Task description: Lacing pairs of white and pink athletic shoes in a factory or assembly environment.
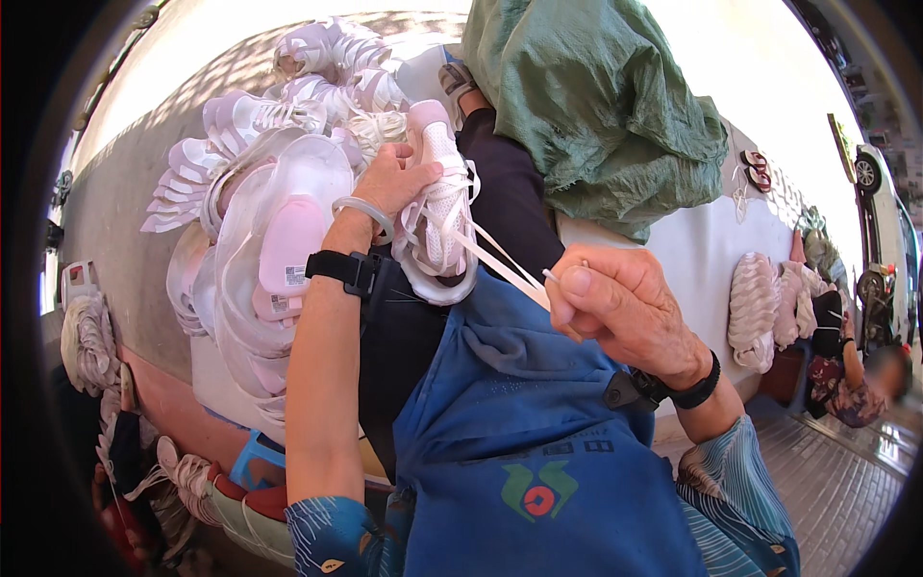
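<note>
My left hand [392,185] is closed on the side of a white and pale pink sneaker [437,231], whose pink toe points away from me. The sneaker rests over my lap, and its loose laces hang across the opening. From it a white shoelace [502,262] runs taut to the right. My right hand [620,303] grips the lace's end in a closed fist, thumb on top, and a small white tip shows beside the thumb. A blue apron [519,404] covers my lap under both hands.
To the left lie stacked white shoe parts with pink insoles [296,240] and a heap of white shoe uppers [236,125]. A green woven sack [596,106] stands ahead. Far right, another person [860,385] is beside bundles of pale shoe parts [752,308].
</note>
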### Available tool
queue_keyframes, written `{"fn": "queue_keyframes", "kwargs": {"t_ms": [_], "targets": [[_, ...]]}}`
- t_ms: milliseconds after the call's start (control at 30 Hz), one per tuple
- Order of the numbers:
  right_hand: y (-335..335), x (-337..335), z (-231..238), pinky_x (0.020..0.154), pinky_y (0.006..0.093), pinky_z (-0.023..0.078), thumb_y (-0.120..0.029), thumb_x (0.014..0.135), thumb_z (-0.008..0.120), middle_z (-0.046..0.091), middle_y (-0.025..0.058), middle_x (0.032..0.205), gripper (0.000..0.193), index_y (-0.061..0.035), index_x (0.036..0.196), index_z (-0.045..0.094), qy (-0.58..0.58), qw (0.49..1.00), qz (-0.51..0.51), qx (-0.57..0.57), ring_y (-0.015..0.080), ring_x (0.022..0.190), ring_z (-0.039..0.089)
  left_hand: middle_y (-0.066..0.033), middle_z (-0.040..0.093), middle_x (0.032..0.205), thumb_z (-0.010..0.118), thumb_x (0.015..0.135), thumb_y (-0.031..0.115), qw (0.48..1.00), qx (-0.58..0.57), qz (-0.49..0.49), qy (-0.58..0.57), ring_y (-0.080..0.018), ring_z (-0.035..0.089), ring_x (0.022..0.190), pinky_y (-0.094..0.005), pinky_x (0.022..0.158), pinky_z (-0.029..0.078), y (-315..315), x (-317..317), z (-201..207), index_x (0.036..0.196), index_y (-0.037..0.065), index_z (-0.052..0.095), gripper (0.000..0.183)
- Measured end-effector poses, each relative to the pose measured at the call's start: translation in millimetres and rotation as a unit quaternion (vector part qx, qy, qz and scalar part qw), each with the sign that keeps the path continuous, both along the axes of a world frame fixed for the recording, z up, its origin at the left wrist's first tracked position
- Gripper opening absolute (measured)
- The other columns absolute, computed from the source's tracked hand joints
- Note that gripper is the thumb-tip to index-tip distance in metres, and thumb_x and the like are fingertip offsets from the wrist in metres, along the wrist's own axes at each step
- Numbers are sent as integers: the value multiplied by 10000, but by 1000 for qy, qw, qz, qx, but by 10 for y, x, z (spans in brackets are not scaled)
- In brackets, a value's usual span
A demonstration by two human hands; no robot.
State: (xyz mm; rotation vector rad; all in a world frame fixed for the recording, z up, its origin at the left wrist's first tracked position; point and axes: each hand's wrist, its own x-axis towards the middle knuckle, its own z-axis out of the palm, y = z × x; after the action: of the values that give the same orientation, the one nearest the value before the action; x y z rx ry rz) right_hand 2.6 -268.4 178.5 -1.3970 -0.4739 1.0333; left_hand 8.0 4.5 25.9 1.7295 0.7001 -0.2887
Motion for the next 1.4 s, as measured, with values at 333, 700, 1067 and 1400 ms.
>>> {"fn": "queue_keyframes", "kwargs": {"t_ms": [333,700,1067,1400], "targets": [[-613,-239,479,466,267,324,-210,986,502,386,-17,588,326,27,767,551,20,980,-162,114,48,484,254,-253,615,1072,680,828,338,982,177,43,-51,-309,636,953,-373,861,492,-23,-284,-108,1137,-107,550,557],[-637,-126,387,501,250,349,-244,993,507,358,-31,558,337,26,801,571,38,989,-125,74,69,494,301,-151,600,962,703,805,250,960,243,7,-141,-274,593,875,-374,796,481,-426,-924,258,991,-8,600,333],[-1290,-62,1234,342,269,295,-186,997,496,439,30,509,354,24,712,510,-30,973,-31,228,105,334,279,-189,579,1003,730,764,237,942,306,-38,-135,-341,583,921,-411,810,477,-290,-754,-75,992,-6,551,378],[-1616,37,777,378,208,224,-201,1021,414,268,-61,534,256,-39,826,448,-130,938,-308,97,34,418,193,-133,640,944,703,805,242,942,287,-20,-170,-238,621,849,-345,793,502,-313,-770,-91,1031,-21,595,364]]}}
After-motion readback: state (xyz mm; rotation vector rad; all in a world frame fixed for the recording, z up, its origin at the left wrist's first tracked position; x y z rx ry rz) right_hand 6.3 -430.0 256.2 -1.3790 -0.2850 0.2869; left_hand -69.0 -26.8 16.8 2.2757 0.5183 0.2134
